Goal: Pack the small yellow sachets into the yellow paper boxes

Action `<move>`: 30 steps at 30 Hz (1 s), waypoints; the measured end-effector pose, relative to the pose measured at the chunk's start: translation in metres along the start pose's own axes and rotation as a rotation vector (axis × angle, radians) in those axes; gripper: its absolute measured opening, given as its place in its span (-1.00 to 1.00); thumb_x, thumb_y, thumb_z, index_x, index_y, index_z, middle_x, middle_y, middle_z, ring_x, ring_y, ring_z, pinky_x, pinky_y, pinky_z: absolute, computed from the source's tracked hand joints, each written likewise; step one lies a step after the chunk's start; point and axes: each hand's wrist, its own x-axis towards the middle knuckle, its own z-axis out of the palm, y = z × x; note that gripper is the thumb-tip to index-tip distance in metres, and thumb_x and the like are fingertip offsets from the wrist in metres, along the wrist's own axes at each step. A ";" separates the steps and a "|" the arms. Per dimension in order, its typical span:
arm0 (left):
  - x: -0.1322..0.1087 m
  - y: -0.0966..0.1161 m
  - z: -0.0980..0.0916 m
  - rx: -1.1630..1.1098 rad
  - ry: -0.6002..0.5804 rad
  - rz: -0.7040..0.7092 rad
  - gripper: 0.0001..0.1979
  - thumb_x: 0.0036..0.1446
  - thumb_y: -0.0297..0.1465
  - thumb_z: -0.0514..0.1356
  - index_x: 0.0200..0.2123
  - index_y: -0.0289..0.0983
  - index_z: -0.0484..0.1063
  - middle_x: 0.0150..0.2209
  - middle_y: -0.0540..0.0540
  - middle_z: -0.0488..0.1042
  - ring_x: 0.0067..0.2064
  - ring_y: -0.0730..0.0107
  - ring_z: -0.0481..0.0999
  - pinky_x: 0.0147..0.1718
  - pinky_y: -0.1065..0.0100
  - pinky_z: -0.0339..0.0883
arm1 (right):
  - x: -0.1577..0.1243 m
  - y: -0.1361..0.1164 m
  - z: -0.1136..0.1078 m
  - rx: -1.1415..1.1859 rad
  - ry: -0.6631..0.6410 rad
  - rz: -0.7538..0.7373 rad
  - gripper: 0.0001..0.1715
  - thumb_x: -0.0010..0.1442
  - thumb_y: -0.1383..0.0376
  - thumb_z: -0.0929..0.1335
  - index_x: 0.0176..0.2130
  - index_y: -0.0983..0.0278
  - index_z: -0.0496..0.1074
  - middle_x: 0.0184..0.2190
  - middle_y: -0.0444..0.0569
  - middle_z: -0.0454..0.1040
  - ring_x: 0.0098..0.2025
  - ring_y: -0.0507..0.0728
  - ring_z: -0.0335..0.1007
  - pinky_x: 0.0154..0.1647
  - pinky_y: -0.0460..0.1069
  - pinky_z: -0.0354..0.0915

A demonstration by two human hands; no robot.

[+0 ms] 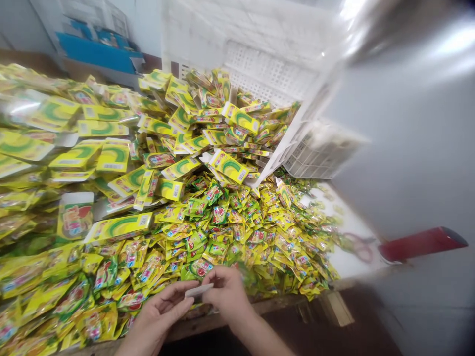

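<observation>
white strip (pixel 199 290) — spans between fingertips | left hand (pixel 159 314), right hand (pixel 227 295) — both pinching

A wooden table (pixel 282 299) is covered by a heap of small yellow and green sachets (pixel 230 232). Behind them lies a pile of flat yellow boxes (pixel 115 158) printed with green arcs. A white slotted crate (pixel 267 74), tipped on its side, holds more boxes. At the right, blurred, lie what seem to be pink-handled scissors (pixel 358 245), just beside a red object (pixel 419 244). A blue tray (pixel 96 52) sits far back left.
</observation>
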 end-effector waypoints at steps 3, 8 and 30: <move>0.005 -0.013 -0.011 0.071 0.053 0.069 -0.61 -0.04 -0.14 0.36 -0.12 -0.16 0.60 -0.05 -0.12 0.61 0.04 0.03 0.53 0.08 0.14 0.37 | -0.003 -0.003 0.000 -0.093 -0.025 -0.142 -0.78 -0.02 0.18 0.49 -0.31 0.19 0.65 -0.37 -0.10 0.44 -0.56 -0.04 0.22 -0.57 -0.11 0.21; 0.012 -0.026 -0.016 0.215 0.145 0.160 -0.63 0.01 -0.13 0.33 -0.11 -0.13 0.59 -0.04 -0.08 0.61 0.08 0.04 0.51 0.13 0.12 0.33 | -0.003 -0.002 -0.001 -0.175 0.051 -0.186 -0.74 -0.02 0.11 0.51 -0.32 0.19 0.66 -0.45 -0.08 0.45 -0.54 0.02 0.29 -0.53 -0.08 0.25; 0.014 -0.040 -0.021 0.812 -0.087 0.987 -0.68 0.22 -0.46 0.19 0.02 -0.10 0.51 -0.16 -0.11 0.57 -0.13 0.35 0.60 -0.16 0.49 0.48 | 0.028 -0.047 -0.108 -1.075 0.525 -0.472 -0.81 0.21 0.25 0.39 -0.16 0.28 0.52 -0.20 0.12 0.45 -0.07 0.29 0.29 -0.03 0.16 0.24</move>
